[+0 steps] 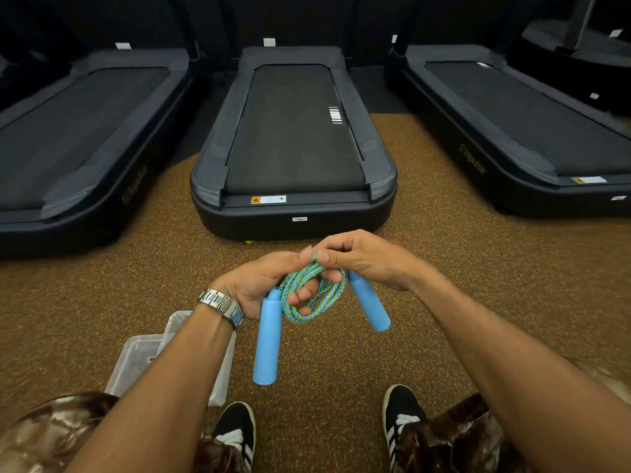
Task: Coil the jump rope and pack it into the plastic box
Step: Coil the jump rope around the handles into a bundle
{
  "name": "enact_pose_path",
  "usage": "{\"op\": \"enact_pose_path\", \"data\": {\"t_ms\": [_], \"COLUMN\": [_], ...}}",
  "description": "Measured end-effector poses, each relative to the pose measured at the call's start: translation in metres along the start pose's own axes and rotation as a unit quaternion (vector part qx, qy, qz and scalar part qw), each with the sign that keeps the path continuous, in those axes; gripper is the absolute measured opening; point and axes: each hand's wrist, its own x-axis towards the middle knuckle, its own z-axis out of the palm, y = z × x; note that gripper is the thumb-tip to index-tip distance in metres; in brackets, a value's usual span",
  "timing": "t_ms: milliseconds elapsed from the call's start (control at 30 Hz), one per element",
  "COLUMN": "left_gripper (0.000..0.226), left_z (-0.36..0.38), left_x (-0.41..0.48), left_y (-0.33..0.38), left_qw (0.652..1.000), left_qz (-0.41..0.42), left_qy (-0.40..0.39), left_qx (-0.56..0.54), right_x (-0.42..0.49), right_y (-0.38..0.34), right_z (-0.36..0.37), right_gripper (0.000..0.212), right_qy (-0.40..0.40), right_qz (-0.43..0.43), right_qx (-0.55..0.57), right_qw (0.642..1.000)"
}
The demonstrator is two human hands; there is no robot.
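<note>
1. Three treadmills fill the far half of the view: middle one [293,138] straight ahead, left one [85,131] and right one [519,121] cut by the frame edges. Not part of the task.
2. Speckled brown floor [444,268] covers everything nearer. Person stands on it, two black shoes with white stripes at the near edge: left shoe [235,435], right shoe [404,421].
3. Clear plastic box [143,356] sits on the floor, near left, partly hidden under the left forearm. A clear panel at its far side looks like the lid; cannot tell if it is attached. Nothing of the rope is in the box.
4. Jump rope [307,295] is held in the air at centre, above the floor, right of the box and well apart from it. Blue-green cord is gathered into several small loops.
5. Two blue handles hang down from the bundle: left handle [268,339] long and near vertical, right handle [368,302] tilted out to the right.
6. Left hand [259,285], watch on wrist, has fingers curled through the loops, closed on the bundle.
7. Right hand [362,257] has fingertips pinched on the cord at the top of the loops, touching the left hand.
8. Status, my read: coiling nearly done, bundle not yet secured. Left: finish the wrap, lower it into the box, close lid if there is one.
</note>
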Motion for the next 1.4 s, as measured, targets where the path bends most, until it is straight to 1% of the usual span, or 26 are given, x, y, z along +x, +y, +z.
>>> {"op": "enact_pose_path", "data": {"t_ms": [67, 167, 267, 367, 433, 533, 633, 700, 767, 833, 900, 1000, 1067, 1200, 1233, 1300, 1400], "left_gripper": [0.048, 0.033, 0.029, 0.01, 0.005, 0.005, 0.013, 0.022, 0.037, 0.051, 0.048, 0.026, 0.019, 0.03, 0.031, 0.034, 0.031], "left_z": [-0.002, -0.002, -0.003, -0.002, 0.0, 0.0, -0.001, 0.0, 0.001, -0.001, -0.003, -0.003, -0.003, -0.006, -0.007, -0.007, -0.004], "left_x": [-0.001, -0.002, -0.003, -0.002, 0.0, 0.003, 0.004, 0.005, 0.007, 0.008, 0.009, 0.012, 0.012, 0.013, 0.013, 0.013, 0.014], "left_y": [-0.001, 0.001, 0.002, 0.004, 0.005, 0.004, 0.005, 0.006, 0.007, 0.007, 0.005, 0.004, 0.003, 0.0, -0.001, -0.001, 0.003], "left_qw": [1.0, 0.999, 0.998, 0.995, 0.992, 0.985, 0.976, 0.973, 0.971, 0.969, 0.965, 0.948, 0.939, 0.936, 0.934, 0.932, 0.923], "left_qz": [0.02, 0.031, 0.02, 0.019, 0.03, 0.051, 0.067, 0.079, 0.088, 0.091, 0.1, 0.126, 0.134, 0.138, 0.144, 0.149, 0.153], "left_qy": [-0.01, 0.018, 0.055, 0.091, 0.11, 0.13, 0.142, 0.155, 0.174, 0.191, 0.202, 0.221, 0.231, 0.255, 0.259, 0.267, 0.285], "left_qx": [-0.002, 0.011, 0.023, 0.042, 0.051, 0.103, 0.151, 0.151, 0.14, 0.131, 0.133, 0.193, 0.218, 0.201, 0.197, 0.193, 0.21], "right_x": [-0.002, -0.003, -0.004, -0.005, -0.003, 0.0, -0.001, -0.002, -0.002, -0.002, -0.001, 0.0, 0.0, -0.002, -0.003, -0.004, -0.005], "right_y": [-0.002, -0.006, -0.009, -0.008, -0.004, 0.002, 0.002, 0.002, 0.002, 0.002, 0.004, 0.005, 0.007, 0.008, 0.007, 0.007, 0.009], "right_z": [-0.001, -0.002, -0.002, 0.0, 0.0, 0.003, 0.003, 0.002, 0.001, 0.0, -0.001, -0.002, -0.002, -0.005, -0.006, -0.01, -0.011], "right_gripper": [0.047, 0.039, 0.042, 0.037, 0.038, 0.036, 0.031, 0.029, 0.025, 0.027, 0.033, 0.025, 0.024, 0.028, 0.024, 0.01, 0.007], "right_qy": [-0.018, -0.024, -0.001, 0.018, 0.04, 0.054, 0.057, 0.056, 0.039, 0.028, 0.038, 0.083, 0.105, 0.101, 0.097, 0.09, 0.096], "right_qz": [-0.002, 0.006, 0.02, 0.028, 0.028, 0.02, 0.023, 0.026, 0.034, 0.046, 0.045, 0.038, 0.035, 0.044, 0.047, 0.052, 0.054], "right_qx": [0.021, 0.047, 0.021, 0.01, 0.003, -0.003, 0.016, 0.046, 0.064, 0.062, 0.058, 0.065, 0.08, 0.094, 0.095, 0.092, 0.097], "right_qw": [1.0, 0.999, 1.0, 0.999, 0.999, 0.998, 0.998, 0.997, 0.997, 0.997, 0.997, 0.994, 0.991, 0.989, 0.99, 0.99, 0.989]}}
